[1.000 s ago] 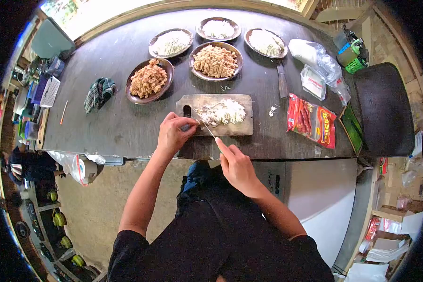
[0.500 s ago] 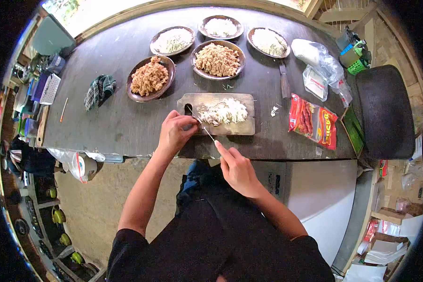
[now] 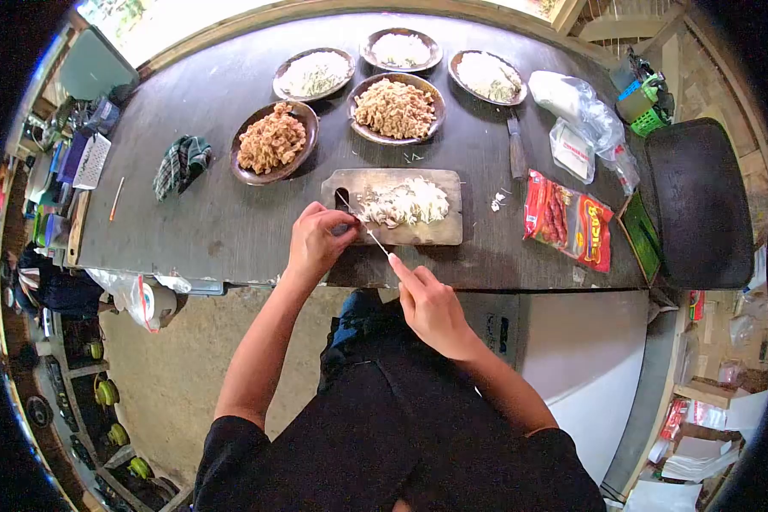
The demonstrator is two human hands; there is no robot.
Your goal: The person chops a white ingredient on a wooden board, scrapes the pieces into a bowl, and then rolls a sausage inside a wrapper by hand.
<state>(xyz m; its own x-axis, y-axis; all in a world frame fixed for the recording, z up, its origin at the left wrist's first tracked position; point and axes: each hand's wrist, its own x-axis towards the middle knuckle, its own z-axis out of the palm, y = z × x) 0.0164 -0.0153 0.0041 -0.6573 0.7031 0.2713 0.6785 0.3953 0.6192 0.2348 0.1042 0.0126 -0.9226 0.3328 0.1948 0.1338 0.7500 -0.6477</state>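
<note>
A wooden cutting board [image 3: 340,180] lies near the table's front edge, with chopped white pieces [image 3: 410,201] heaped on it. My right hand [image 3: 435,311] grips a knife [image 3: 379,242], whose thin blade points up and left over the board's front left corner. At that same corner my left hand [image 3: 318,239] is closed in a pinch, fingertips close to the blade. What sits between those fingertips is too small to make out.
Behind the board stand bowls of brown food [image 3: 271,141] and brown pieces [image 3: 394,109], plus several bowls of white shreds [image 3: 314,73]. To the right lie a brush-like tool [image 3: 517,149], a red sausage packet [image 3: 567,220] and plastic bags [image 3: 578,111]. A checked cloth [image 3: 182,165] lies left.
Both hands stay almost in place. The knife has shifted very slightly beside the left fingertips; the bowls and board have not moved.
</note>
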